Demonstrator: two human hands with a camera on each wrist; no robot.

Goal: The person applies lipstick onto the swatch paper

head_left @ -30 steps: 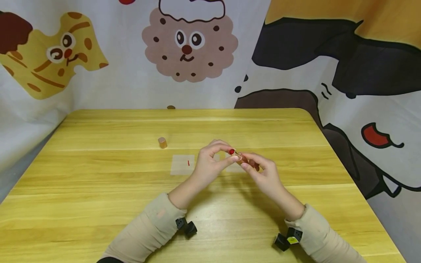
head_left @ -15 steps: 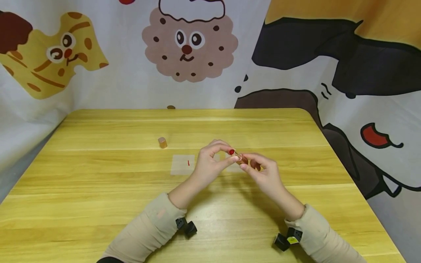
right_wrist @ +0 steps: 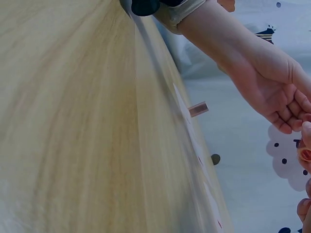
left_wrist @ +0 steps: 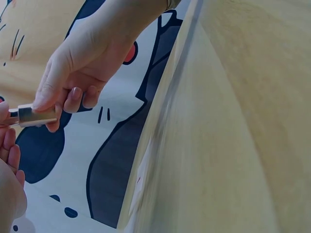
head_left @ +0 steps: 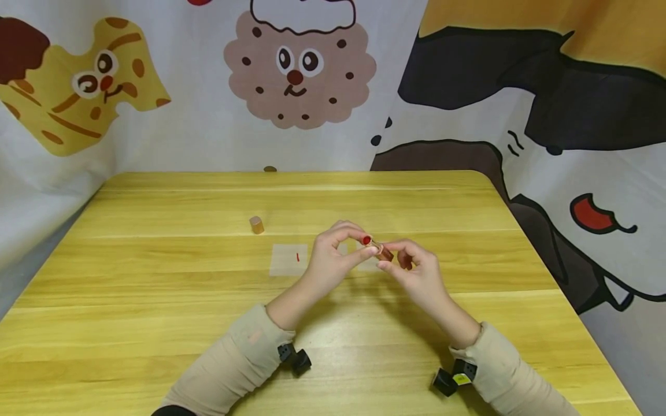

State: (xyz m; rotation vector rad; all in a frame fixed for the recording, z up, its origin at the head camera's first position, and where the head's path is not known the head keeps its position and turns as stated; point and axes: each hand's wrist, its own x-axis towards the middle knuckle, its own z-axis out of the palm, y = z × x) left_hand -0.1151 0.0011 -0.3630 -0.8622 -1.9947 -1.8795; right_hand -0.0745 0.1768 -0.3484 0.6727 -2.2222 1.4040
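Note:
Between my hands is a lipstick (head_left: 385, 253) with its red tip (head_left: 366, 240) bared and pointing up and left. My left hand (head_left: 333, 254) pinches it just below the tip, thumb against forefinger. Thumb and forefinger of my right hand (head_left: 420, 270) hold the shiny copper-coloured base, which also shows in the left wrist view as a metallic tube (left_wrist: 38, 116). Left of the hands, the lipstick cap (head_left: 256, 225) stands upright on the table. A pale paper square (head_left: 283, 267) with a short red stroke lies beside my left hand.
More pale paper (head_left: 367, 265) lies behind the hands, partly covered by them. The wooden table (head_left: 156, 323) ends at a cartoon-printed curtain (head_left: 198, 133) at the back. A black wrist device (head_left: 300, 363) hangs under the left sleeve, another (head_left: 446, 382) under the right.
My right thumb and fingers have shifted slightly around the lipstick's base, leaving more of it in sight. The left hand, cap and paper stay where they were.

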